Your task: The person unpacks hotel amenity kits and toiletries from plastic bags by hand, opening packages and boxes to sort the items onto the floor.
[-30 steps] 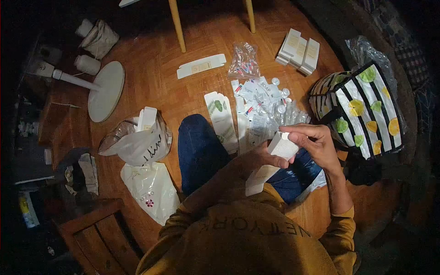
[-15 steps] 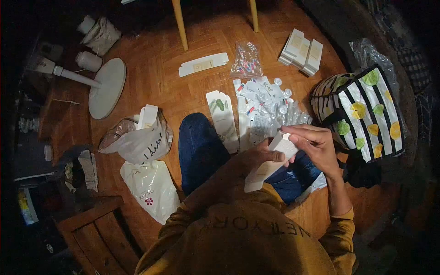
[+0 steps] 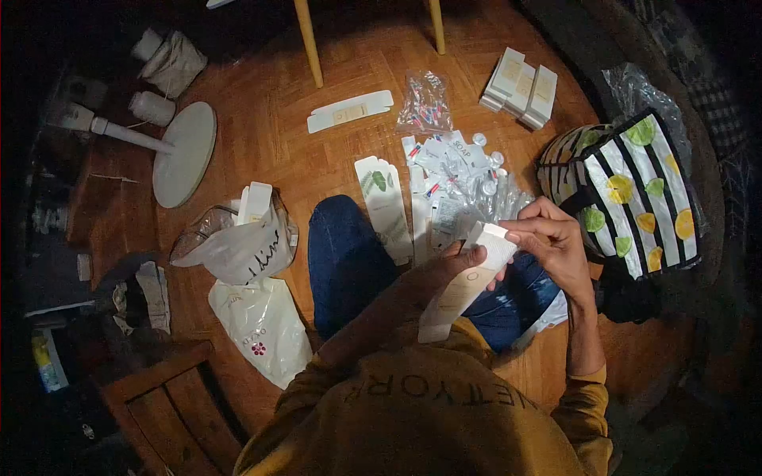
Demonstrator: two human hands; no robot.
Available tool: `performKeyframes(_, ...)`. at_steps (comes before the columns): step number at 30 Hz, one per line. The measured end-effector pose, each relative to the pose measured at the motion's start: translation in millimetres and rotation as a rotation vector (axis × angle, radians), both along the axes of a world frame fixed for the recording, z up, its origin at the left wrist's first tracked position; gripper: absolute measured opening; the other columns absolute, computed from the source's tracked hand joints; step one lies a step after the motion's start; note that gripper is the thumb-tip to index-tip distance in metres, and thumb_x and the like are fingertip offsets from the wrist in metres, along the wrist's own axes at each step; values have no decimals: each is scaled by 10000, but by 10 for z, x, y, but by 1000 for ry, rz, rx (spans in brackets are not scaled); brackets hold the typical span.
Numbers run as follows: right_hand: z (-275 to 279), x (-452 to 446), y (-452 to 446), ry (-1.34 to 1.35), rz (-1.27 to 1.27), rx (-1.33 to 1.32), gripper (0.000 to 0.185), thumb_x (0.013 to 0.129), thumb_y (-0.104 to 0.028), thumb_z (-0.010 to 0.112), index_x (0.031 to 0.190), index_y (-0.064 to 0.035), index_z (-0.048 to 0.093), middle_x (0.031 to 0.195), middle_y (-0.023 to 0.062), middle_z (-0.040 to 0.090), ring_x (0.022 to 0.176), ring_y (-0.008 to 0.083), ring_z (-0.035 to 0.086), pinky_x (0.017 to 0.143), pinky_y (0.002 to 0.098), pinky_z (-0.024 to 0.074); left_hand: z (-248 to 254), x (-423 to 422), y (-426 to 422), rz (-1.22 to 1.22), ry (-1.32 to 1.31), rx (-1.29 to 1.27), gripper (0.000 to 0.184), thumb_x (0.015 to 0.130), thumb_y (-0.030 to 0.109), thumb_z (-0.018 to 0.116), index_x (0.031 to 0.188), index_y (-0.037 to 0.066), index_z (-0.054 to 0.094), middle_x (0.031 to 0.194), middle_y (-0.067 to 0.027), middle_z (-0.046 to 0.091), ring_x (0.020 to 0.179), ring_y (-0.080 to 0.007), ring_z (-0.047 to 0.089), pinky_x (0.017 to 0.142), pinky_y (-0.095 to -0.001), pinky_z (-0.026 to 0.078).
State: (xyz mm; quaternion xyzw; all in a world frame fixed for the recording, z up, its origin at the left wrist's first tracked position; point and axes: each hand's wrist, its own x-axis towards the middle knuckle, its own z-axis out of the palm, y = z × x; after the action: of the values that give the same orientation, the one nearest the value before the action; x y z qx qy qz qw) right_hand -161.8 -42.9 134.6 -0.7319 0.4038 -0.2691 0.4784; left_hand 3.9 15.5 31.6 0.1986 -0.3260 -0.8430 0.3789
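A long white carton (image 3: 455,295) with faint gold print is held over my lap, tilted, its upper end toward the right. My left hand (image 3: 444,274) is wrapped round its middle, thumb on the printed face. The fingers of my right hand (image 3: 553,236) pinch the flap at the upper end. Just beyond my hands lies a pile of small sachets and clear plastic packets (image 3: 456,166), one lettered SOAP. Beside the pile is a flat white carton with a green leaf print (image 3: 382,190).
Another flat carton (image 3: 349,111) and a clear bag of small coloured items (image 3: 425,101) lie farther off. Stacked cartons (image 3: 520,87) sit at back right. A striped fruit-print bag (image 3: 623,194) stands right; plastic bags (image 3: 266,246) and a round stand base (image 3: 186,155) are left.
The carton has turned slightly in my left hand, so more of its printed face shows. My right hand has shifted a little to the right, fingers more bent at the flap.
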Motion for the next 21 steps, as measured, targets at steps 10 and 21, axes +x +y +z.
performKeyframes(10, -236, 75, 89, 47, 87, -281, 144, 671, -79, 690, 741, 18, 611, 758, 81, 561, 713, 182, 552, 624, 260, 429, -87, 74, 154, -34, -160, 37, 577, 807, 584, 400, 1001, 53, 517, 780, -35, 568, 686, -110, 542, 594, -246, 435)
performKeyframes(21, -651, 432, 282, -145, -86, 52, 292, 737, -80, 647, 1023, -43, 605, 944, 84, 609, 848, 154, 582, 570, 232, 464, -324, 218, 115, -42, -74, 100, 686, 790, 679, 263, 1016, 80, 510, 795, -45, 555, 676, -116, 545, 567, -250, 442)
